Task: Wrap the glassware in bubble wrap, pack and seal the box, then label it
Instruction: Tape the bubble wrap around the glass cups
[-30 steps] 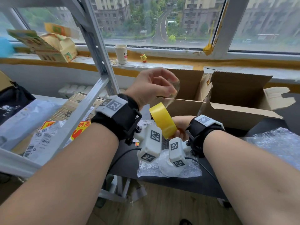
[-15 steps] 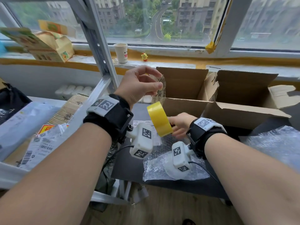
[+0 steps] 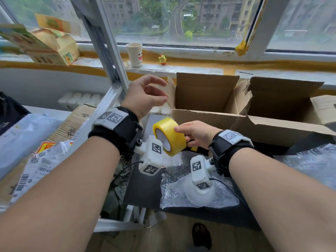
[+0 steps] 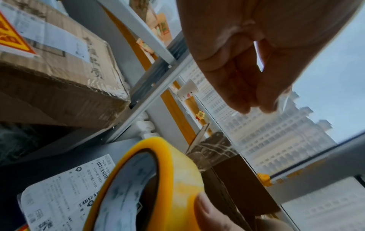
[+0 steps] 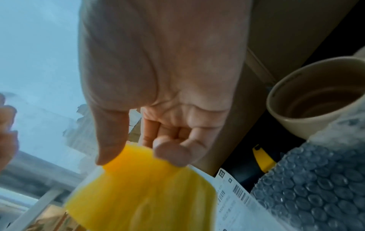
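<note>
The cardboard box (image 3: 236, 113) sits open on the dark table, flaps up. The right hand (image 3: 195, 132) grips a glossy yellow tape roll (image 3: 170, 136); the left hand (image 3: 145, 96) pinches its clear, crinkled free end just above. Likely taping stage: next, drawing out more tape. Bubble wrap (image 3: 190, 190) lies nearby.

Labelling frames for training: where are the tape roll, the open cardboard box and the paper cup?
tape roll (image 3: 172, 137), head view, yellow outer band.
open cardboard box (image 3: 205, 91), head view, inner back wall.
paper cup (image 3: 134, 55), head view, side wall.
</note>
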A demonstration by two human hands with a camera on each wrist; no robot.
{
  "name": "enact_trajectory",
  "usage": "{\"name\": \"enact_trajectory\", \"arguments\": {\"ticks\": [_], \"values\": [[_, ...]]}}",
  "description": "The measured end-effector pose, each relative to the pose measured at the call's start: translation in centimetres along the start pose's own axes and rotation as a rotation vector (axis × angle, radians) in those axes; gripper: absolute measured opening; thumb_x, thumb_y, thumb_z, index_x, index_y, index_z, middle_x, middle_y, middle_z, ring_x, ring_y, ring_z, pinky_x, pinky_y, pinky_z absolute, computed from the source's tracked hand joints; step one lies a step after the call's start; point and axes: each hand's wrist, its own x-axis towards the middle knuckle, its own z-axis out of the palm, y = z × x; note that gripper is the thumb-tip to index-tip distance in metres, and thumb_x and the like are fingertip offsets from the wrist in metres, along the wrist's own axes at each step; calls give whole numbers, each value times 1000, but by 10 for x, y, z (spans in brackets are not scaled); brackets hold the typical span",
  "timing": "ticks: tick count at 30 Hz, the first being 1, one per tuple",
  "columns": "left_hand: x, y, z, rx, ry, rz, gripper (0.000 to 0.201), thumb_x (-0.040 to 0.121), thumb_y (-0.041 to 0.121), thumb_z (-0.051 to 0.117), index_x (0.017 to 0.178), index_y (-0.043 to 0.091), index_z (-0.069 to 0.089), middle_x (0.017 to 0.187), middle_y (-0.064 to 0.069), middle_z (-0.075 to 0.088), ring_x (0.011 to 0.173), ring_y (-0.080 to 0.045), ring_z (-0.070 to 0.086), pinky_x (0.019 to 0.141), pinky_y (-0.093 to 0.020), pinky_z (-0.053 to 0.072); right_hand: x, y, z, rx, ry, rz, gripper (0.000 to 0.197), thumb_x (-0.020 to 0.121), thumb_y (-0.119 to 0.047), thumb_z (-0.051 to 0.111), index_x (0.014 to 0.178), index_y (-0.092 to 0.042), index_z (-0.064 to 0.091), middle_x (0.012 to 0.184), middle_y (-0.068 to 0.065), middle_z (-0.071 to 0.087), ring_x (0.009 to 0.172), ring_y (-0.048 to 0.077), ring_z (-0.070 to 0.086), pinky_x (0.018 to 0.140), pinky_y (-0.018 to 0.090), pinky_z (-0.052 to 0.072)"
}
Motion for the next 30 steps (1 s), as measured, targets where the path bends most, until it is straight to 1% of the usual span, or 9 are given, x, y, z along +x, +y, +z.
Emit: {"name": "enact_trajectory", "arguments": {"ticks": [2,4,7,9,16,20,25,28,30], "values": [[4,-5,-5,-23,38,-17,34,76,-13,71,92,17,65,77,-6,71,73,-14,69,76,-32,58,7,-2,-3,-12,26,4,17,93,-23,63,79,-16,56,44,-7,41,41,6,37,45,19,37],[6,-9,-7,-52,79,-33,34,76,-13,70,92,17,65,76,-5,72,74,-16,69,77,-34,58,14,-5,-2,-39,50,0,17,91,-26,65,82,-15,56,46,-9,48,41,6,43,48,19,38],[7,-13,-8,-115,130,-59,33,77,-13,69,93,16,66,80,-9,72,79,-21,69,78,-35,58,23,-7,-1,-30,80,0,21,88,-31,69,92,-12,59,84,10,51,74,21,49,69,31,43],[6,-16,-5,-141,140,-60,32,78,-13,69,93,15,65,81,-9,71,79,-21,69,77,-34,58,25,-8,-1,-36,88,16,23,88,-32,68,93,-11,59,93,13,47,84,24,45,73,35,42],[9,-14,-3,-161,146,-43,30,77,-11,70,93,14,66,83,-11,72,81,-21,70,74,-31,57,34,-10,-1,-131,79,22,23,90,-34,67,85,-14,57,71,3,40,57,15,39,54,24,41],[12,-6,-1,-156,88,-6,30,75,-14,70,92,11,66,74,-6,73,74,-18,69,69,-28,57,39,-7,2,-227,125,-9,29,88,-39,67,77,-14,55,73,4,42,72,24,48,63,30,49],[10,-13,-3,-160,87,-41,30,77,-12,70,94,12,65,71,0,72,76,-18,69,75,-33,58,42,1,-2,-189,100,19,36,86,-41,70,72,-14,52,69,4,34,66,22,39,58,28,41],[7,-19,3,-146,33,-67,31,76,-14,69,93,11,65,71,-4,72,74,-18,69,71,-31,58,37,8,-10,-116,65,86,32,91,-42,63,82,-11,58,63,2,45,46,13,40,44,20,40],[5,-23,9,-150,11,-83,31,75,-16,69,93,9,65,69,-5,71,72,-18,69,67,-29,57,36,15,-20,-94,112,154,34,97,-40,55,88,-8,60,66,4,56,47,11,46,40,17,43]]}}
